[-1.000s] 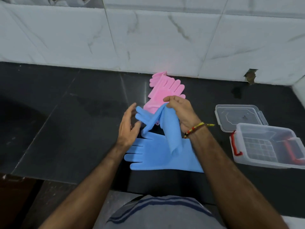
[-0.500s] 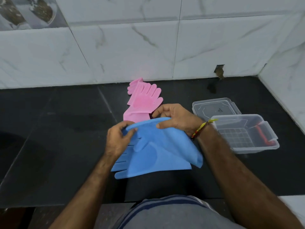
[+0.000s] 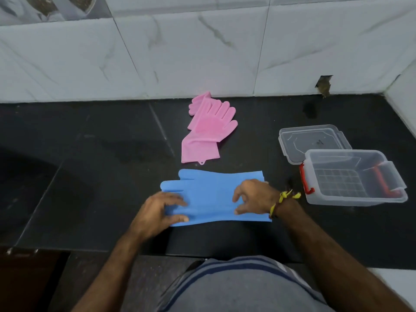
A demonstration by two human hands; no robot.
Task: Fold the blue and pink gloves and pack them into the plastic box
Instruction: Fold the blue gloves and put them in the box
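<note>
In front of you runs a black stone countertop (image 3: 94, 167) with thin seams between its slabs and a dull smear near the middle. Behind it you see a wall of white marbled tiles (image 3: 180, 57), which turns a corner at your right. A small broken hole (image 3: 324, 85) sits low in that wall just above the counter, with a dark stain on the stone beneath it. At the top left a patterned tile (image 3: 45, 6) shows blurred shapes you cannot make out

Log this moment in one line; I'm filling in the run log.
stage: flattening blue gloves | left hand, right hand: pressing on them | pink gloves: unfolded | box: open, empty
</note>
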